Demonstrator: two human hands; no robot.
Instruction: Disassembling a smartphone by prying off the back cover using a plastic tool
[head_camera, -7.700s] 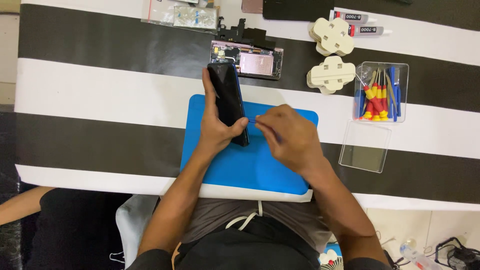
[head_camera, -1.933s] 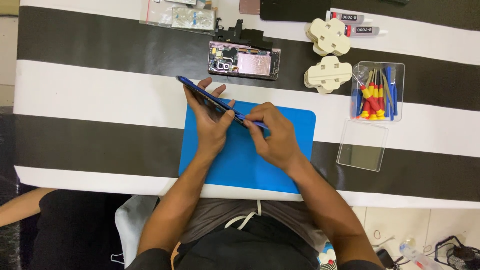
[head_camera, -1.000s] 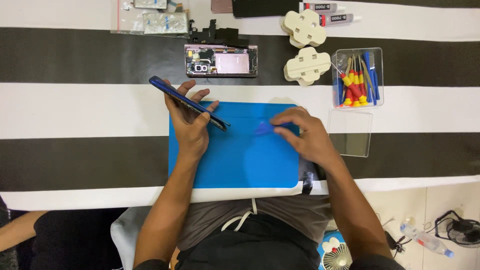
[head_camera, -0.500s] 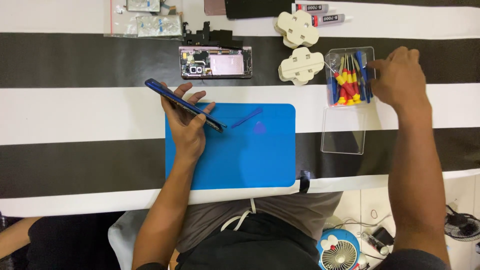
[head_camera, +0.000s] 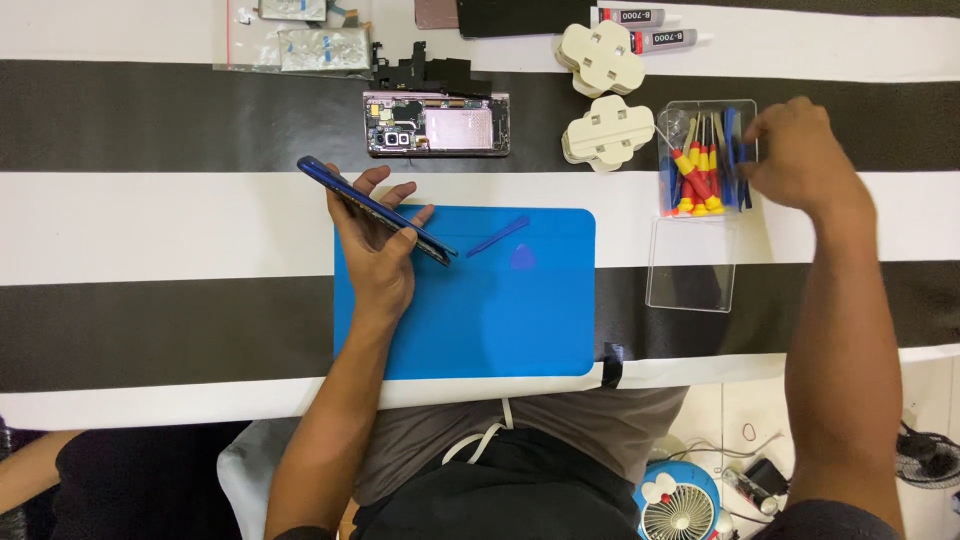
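Left hand (head_camera: 375, 262) still grips tilted phone back (head_camera: 372, 208) edge-up over mat (head_camera: 500, 320); right hand (head_camera: 795, 152), now fingers curled in screwdriver box (head_camera: 705, 160), grasp unclear.

A dark blue phone panel (head_camera: 375, 210), thin and flat, sits tilted on edge in the left hand (head_camera: 378, 255), above the upper left corner of the blue mat (head_camera: 470, 320). A clear plastic tool box (head_camera: 705, 160), open, holds red-and-yellow screwdrivers upright-packed; the right hand (head_camera: 795, 155) touches its right side.
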